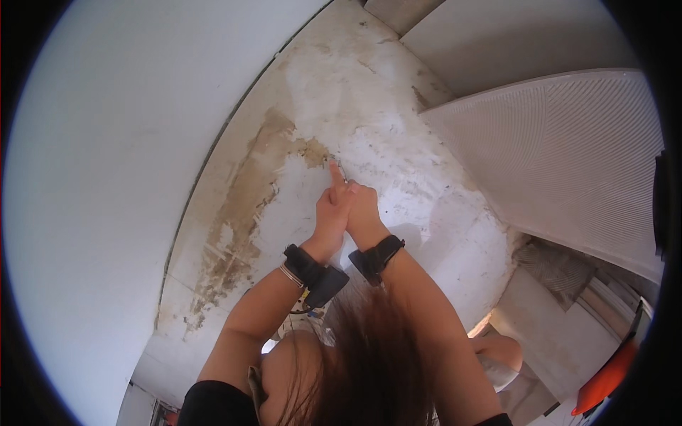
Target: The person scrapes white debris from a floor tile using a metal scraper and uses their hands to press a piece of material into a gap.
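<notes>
My two hands meet at the middle of the view, over a patchy surface (426, 213) of white and brown residue. My left hand (331, 219) has its index finger stretched forward along a thin, greyish tool edge, and its other fingers are curled. Pressed against it, my right hand (364, 211) is closed in a fist. A narrow sliver of the tool shows just beyond the fingers; its handle is hidden, so I cannot tell its kind. The fingertip is beside a brown, scraped patch (312, 151). Black devices are strapped to both wrists.
A smooth white panel (121, 163) fills the left side, with a dark gap along its edge. Large slabs with combed ridges (561, 149) stand at the right. Below them are stacked boards (604, 305) and an orange object (604, 378). Long hair hangs between my forearms.
</notes>
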Tool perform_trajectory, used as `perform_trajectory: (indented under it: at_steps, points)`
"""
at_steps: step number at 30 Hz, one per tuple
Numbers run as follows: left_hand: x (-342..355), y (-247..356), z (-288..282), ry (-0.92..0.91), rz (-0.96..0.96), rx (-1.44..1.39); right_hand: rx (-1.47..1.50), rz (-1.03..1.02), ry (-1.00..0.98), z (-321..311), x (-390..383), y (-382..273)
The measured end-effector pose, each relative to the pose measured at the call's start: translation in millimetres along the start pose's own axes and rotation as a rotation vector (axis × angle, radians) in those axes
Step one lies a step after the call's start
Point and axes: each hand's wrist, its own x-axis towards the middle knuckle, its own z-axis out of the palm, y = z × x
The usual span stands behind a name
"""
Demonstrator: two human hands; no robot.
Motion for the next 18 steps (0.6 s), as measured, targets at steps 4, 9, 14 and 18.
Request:
perform_trajectory:
  at_steps: [4, 9, 14, 18]
  points:
    - [10, 18, 4, -0.038, -0.058, -0.064, -0.082, 0.028, -0.151, -24, 20, -8]
    - [-14, -7, -4, -0.045, -0.118, -0.018, -0.003, 0.074, -0.149, -2, -17, -5]
    - [-42, -20, -10, -0.031, -0.240, 0.165, 0.202, 0.126, 0.000, 10, -61, -3]
    - [-42, -21, -5, -0.038, -0.129, 0.094, 0.146, 0.071, 0.047, 1, -58, -7]
